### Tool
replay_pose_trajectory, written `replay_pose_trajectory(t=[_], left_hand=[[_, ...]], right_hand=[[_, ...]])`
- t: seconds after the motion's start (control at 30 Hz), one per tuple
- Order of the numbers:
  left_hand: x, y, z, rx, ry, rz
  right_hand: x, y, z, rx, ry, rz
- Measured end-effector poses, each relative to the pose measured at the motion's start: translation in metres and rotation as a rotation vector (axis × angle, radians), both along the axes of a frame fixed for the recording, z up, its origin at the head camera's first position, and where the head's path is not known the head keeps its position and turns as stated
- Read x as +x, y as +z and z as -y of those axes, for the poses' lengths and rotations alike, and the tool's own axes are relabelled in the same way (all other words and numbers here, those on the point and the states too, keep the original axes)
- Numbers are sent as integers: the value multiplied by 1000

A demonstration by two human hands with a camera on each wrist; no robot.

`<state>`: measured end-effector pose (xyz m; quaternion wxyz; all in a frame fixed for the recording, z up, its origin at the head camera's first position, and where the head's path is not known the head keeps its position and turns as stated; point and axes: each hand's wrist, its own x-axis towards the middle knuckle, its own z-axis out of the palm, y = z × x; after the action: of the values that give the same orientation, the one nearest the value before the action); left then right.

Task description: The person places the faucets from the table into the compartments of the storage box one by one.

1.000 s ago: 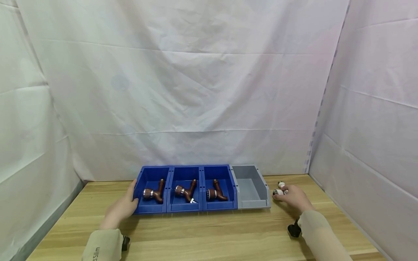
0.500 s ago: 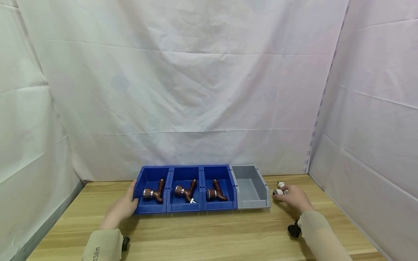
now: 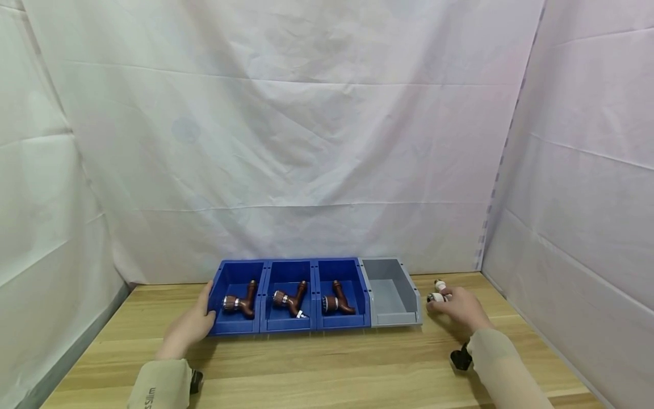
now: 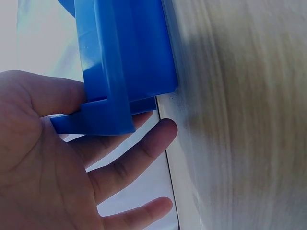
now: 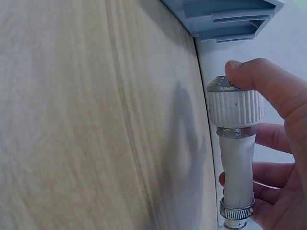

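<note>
My left hand [image 3: 191, 325] grips the outer side wall of the leftmost blue bin [image 3: 236, 326]. In the left wrist view the thumb [image 4: 60, 93] lies on one side of the bin's rim [image 4: 103, 117] and the fingers are on the other. To the right of the grey bin [image 3: 395, 320], my right hand [image 3: 462, 308] holds a white valve [image 5: 240, 167] with a ribbed knob and metal rings. Its thumb [image 5: 254, 74] presses the knob's end, while the other fingers lie behind the body. Part of the valve is hidden by the hand in the head view.
Three blue bins and the grey bin stand in a row on the wooden table [image 3: 306, 369]. A brown valve [image 3: 247, 304] lies in the left bin, another brown valve [image 3: 295, 301] in the middle one, a third brown valve [image 3: 339, 301] in the right one. White cloth [image 3: 306, 142] hangs behind.
The white valve has turned slightly in my right hand's grip, its small end now farther back. My left hand and the bins look almost unmoved.
</note>
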<state>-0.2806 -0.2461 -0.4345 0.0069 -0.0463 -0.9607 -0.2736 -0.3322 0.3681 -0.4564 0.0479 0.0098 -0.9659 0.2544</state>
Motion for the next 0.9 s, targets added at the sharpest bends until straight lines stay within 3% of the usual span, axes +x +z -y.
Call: replay_pose_trajectory(t=[0.43,0.9], left_hand=[[1,1,-1,13,1,7],[1,3,-2,5,-2,-13]], right_hand=[[1,15,5,56,28,-50],[2,25,6,72,31,-35]])
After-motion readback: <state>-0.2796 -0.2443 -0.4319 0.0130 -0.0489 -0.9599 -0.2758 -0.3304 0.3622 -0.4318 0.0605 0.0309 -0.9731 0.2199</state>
